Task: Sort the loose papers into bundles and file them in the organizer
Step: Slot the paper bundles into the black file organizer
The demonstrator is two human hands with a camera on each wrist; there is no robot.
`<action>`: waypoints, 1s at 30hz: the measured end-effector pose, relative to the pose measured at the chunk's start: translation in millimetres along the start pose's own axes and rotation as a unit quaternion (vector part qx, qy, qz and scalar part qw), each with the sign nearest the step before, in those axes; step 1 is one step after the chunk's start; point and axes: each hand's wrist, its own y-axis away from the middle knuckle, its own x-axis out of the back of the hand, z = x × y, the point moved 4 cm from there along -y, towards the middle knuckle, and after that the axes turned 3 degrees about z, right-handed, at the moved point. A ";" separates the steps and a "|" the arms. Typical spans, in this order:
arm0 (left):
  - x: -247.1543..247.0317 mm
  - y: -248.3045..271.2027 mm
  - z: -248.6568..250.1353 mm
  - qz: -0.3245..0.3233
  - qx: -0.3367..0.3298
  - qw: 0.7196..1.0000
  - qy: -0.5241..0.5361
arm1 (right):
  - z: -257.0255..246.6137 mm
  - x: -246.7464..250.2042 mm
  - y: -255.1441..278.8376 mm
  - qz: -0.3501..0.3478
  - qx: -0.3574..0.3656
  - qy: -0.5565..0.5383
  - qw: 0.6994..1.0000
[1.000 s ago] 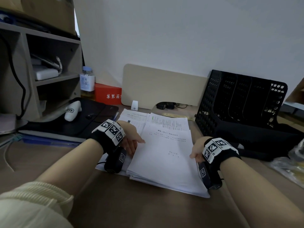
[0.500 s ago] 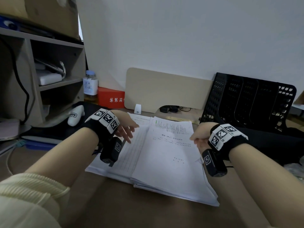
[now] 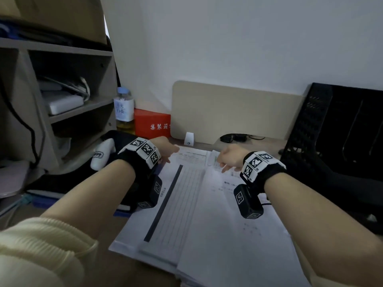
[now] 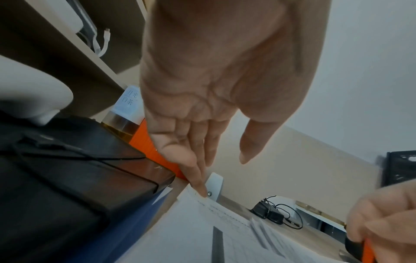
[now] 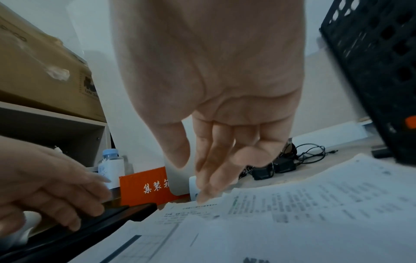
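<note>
A spread of white papers point(image 3: 196, 204) lies on the desk in front of me: a lined sheet with a dark bar on the left, and a printed bundle point(image 3: 228, 245) overlapping it on the right. My left hand point(image 3: 169, 154) is over the far left corner, fingers straight, one fingertip point(image 4: 200, 192) touching the paper's corner. My right hand point(image 3: 222, 164) hangs over the far edge, its fingertips point(image 5: 202, 197) resting on the printed sheet. Neither hand holds anything. The black mesh organizer point(image 3: 342, 125) stands at the right, beside the papers.
A shelf unit point(image 3: 62, 100) stands at the left, with a dark flat case point(image 3: 72, 183) and a white device point(image 3: 101, 154) before it. A bottle point(image 3: 124, 108), a red box point(image 3: 152, 124), a beige board point(image 3: 228, 112) and black cables point(image 3: 234, 138) line the wall.
Both hands left the sides of the paper stack and moved forward to its far edge. The lined sheet on the left now shows more.
</note>
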 end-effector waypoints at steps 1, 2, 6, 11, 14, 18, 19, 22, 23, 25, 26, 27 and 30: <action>-0.5 -8.4 0.8 0.004 0.004 1.000 -0.003 | -2.2 -2.2 -10.2 -0.002 0.008 -0.008 1.000; -2.3 -14.5 0.5 0.006 0.009 1.000 -0.005 | -3.0 -5.3 -17.7 -0.008 0.018 -0.006 1.000; -14.8 -45.2 0.0 0.004 0.039 0.999 -0.009 | -3.2 -15.3 -49.7 -0.009 0.062 0.022 0.998; -25.9 -82.6 -4.1 -0.001 0.076 0.996 -0.036 | 14.0 -40.7 -79.7 -0.052 0.081 0.096 0.991; -30.3 -96.6 -5.9 0.007 0.082 0.995 -0.051 | 17.8 -49.3 -92.3 -0.081 0.085 0.136 0.984; -32.2 -112.3 -4.9 0.032 0.071 0.994 -0.076 | 11.0 -48.3 -90.2 -0.094 0.088 0.182 0.975; -32.2 -113.3 -5.0 0.030 0.073 0.994 -0.076 | 10.5 -49.0 -90.5 -0.095 0.083 0.194 0.973; -30.8 -117.8 -6.2 0.043 0.065 0.990 -0.121 | 8.6 -50.7 -90.7 -0.072 0.075 0.233 0.967; -30.6 -118.4 -6.3 0.044 0.061 0.987 -0.140 | 8.8 -51.4 -91.1 -0.062 0.069 0.243 0.965; -31.1 -119.5 -5.6 0.038 0.055 0.985 -0.156 | 9.1 -53.5 -91.8 -0.049 0.062 0.265 0.961; -30.8 -119.4 -5.0 0.033 0.055 0.985 -0.162 | 9.7 -54.2 -91.6 -0.044 0.058 0.271 0.960; -30.5 -119.3 -4.4 0.030 0.057 0.984 -0.166 | 11.1 -53.9 -91.5 -0.037 0.051 0.274 0.960; -29.9 -122.2 -4.3 0.022 0.062 0.983 -0.174 | 15.7 -50.0 -91.9 -0.019 0.035 0.283 0.958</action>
